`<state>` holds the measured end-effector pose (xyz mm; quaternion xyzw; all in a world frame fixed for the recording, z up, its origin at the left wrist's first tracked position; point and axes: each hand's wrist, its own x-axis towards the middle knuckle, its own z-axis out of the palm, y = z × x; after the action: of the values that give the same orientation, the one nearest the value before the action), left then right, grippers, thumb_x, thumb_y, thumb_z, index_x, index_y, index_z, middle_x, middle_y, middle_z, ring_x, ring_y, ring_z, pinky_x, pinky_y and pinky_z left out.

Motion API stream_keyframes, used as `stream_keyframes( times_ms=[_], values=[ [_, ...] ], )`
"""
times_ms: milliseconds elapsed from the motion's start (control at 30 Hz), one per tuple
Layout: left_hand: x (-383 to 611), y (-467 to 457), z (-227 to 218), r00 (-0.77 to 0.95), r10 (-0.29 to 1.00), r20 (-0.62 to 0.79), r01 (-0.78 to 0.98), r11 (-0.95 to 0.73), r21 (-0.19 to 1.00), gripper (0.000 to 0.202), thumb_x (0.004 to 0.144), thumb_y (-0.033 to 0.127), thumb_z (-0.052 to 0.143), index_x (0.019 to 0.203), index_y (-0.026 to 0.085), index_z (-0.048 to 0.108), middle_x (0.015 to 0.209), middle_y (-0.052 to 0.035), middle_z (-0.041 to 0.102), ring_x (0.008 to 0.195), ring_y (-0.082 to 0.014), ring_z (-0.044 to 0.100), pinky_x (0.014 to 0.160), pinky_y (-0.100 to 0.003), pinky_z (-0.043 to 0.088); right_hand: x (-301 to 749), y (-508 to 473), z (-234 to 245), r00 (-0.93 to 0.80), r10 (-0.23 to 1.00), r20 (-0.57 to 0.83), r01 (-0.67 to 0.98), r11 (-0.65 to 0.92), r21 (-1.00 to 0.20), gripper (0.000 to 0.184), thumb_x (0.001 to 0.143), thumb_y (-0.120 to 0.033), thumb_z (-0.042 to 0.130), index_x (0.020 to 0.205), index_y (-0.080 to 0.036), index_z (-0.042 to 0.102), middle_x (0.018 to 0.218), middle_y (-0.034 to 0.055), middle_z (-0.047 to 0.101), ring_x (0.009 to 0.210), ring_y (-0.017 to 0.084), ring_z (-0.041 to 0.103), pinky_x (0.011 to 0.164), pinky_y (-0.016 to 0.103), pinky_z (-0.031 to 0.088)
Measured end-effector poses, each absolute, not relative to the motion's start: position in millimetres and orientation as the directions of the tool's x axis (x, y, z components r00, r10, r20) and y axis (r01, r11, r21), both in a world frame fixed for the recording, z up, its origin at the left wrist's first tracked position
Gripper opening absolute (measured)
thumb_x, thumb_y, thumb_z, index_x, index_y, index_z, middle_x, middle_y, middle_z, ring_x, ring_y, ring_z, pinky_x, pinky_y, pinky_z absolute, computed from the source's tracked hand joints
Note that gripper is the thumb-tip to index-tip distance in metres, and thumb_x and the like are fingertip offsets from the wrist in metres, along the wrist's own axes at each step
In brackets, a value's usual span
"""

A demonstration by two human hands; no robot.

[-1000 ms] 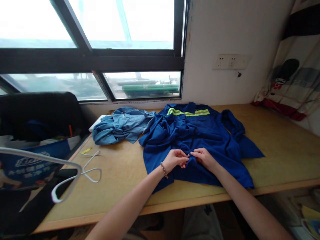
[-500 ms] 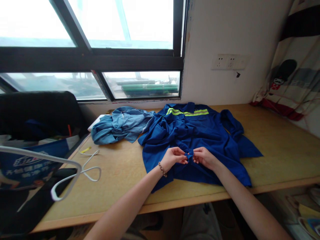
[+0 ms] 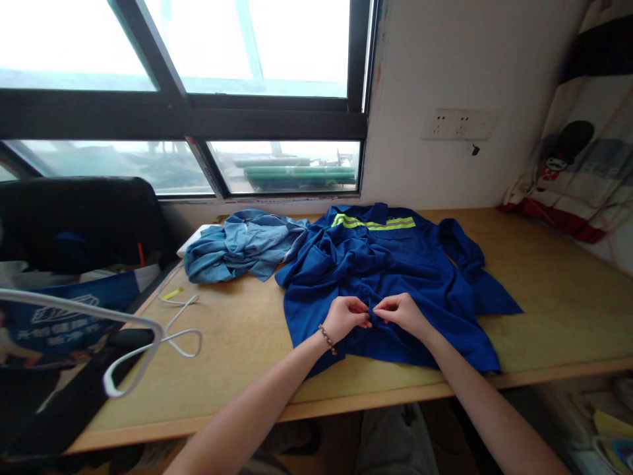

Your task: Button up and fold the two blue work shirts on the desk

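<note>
A dark blue work jacket (image 3: 420, 270) with a yellow-and-silver reflective stripe (image 3: 376, 223) across its chest lies spread on the wooden table, collar toward the wall. At its lower front edge, my left hand (image 3: 347, 315) pinches the cloth between thumb and fingers; a beaded bracelet circles that wrist. My right hand (image 3: 403, 314) is closed in a pinch on the same front edge, its fingertips close to the left ones. Whether a button sits between the fingers is too small to make out.
A crumpled light blue garment (image 3: 247, 245) lies left of the jacket on the table (image 3: 237, 349). A white cable (image 3: 184, 333) loops over the left side, near a black chair (image 3: 84, 211) holding a bag (image 3: 84, 313). Behind are a window, wall sockets (image 3: 459, 124) and a curtain (image 3: 558, 152).
The bit of front edge bunched up between my hands has dropped lower and shows less. My right fingers have shifted slightly, now pinching with fingertips together. The view has moved a little.
</note>
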<state>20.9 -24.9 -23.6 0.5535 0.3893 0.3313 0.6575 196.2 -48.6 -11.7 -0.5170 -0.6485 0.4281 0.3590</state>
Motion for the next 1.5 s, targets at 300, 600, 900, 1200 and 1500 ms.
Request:
stream_keyframes(
  times_ms=[300, 600, 900, 1200, 1500],
  values=[
    [22, -28, -29, 0.417, 0.903, -0.103, 0.101, 0.067, 0.993, 0.012, 0.065, 0.019, 0.057, 0.071, 0.013, 0.065, 0.063, -0.0043, 0.065, 0.061, -0.0173, 0.063, 0.06, -0.025, 0.051, 192, -51, -15, -0.239, 0.951, 0.194, 0.597, 0.301, -0.744, 0.015, 0.072, -0.03, 0.057, 0.065, -0.017, 0.061, 0.055, -0.0007, 0.059, 0.049, 0.01, 0.051, 0.048, 0.021, 0.034],
    [27, -26, -31, 0.292, 0.946, -0.144, 0.033, 0.14, 0.99, 0.022, 0.058, 0.027, 0.069, 0.061, 0.013, 0.053, 0.055, 0.0011, 0.054, 0.052, -0.0106, 0.054, 0.047, -0.02, 0.049, 181, -57, -17, -0.283, 0.882, 0.376, 0.742, 0.45, -0.498, 0.017, 0.076, -0.025, 0.052, 0.06, -0.018, 0.052, 0.053, -0.0011, 0.053, 0.05, 0.01, 0.047, 0.052, 0.022, 0.032],
    [24, -25, -20, 0.279, 0.907, -0.316, -0.154, 0.367, 0.917, 0.019, 0.056, 0.013, 0.067, 0.065, 0.012, 0.05, 0.058, 0.0021, 0.049, 0.056, -0.0101, 0.053, 0.049, -0.023, 0.051, 177, -57, -19, -0.294, 0.878, 0.378, 0.718, 0.464, -0.519, 0.011, 0.077, -0.025, 0.051, 0.069, -0.019, 0.053, 0.055, -0.0016, 0.053, 0.052, 0.01, 0.049, 0.053, 0.022, 0.034],
    [23, -25, -17, 0.281, 0.903, -0.326, -0.172, 0.381, 0.908, 0.015, 0.057, 0.007, 0.061, 0.066, 0.012, 0.05, 0.058, 0.0021, 0.049, 0.054, -0.0088, 0.052, 0.052, -0.022, 0.05, 175, -57, -16, -0.264, 0.887, 0.379, 0.675, 0.451, -0.585, 0.006, 0.075, -0.022, 0.053, 0.08, -0.019, 0.054, 0.053, -0.0044, 0.051, 0.049, 0.009, 0.048, 0.052, 0.021, 0.035],
    [24, -22, -22, 0.295, 0.908, -0.298, -0.142, 0.35, 0.926, 0.019, 0.059, 0.018, 0.066, 0.07, 0.012, 0.051, 0.061, 0.0017, 0.049, 0.055, -0.0086, 0.051, 0.049, -0.02, 0.048, 175, -57, -18, -0.255, 0.9, 0.352, 0.672, 0.427, -0.605, 0.004, 0.075, -0.023, 0.052, 0.075, -0.02, 0.05, 0.054, -0.0044, 0.05, 0.049, 0.009, 0.048, 0.051, 0.02, 0.034]
  ],
)
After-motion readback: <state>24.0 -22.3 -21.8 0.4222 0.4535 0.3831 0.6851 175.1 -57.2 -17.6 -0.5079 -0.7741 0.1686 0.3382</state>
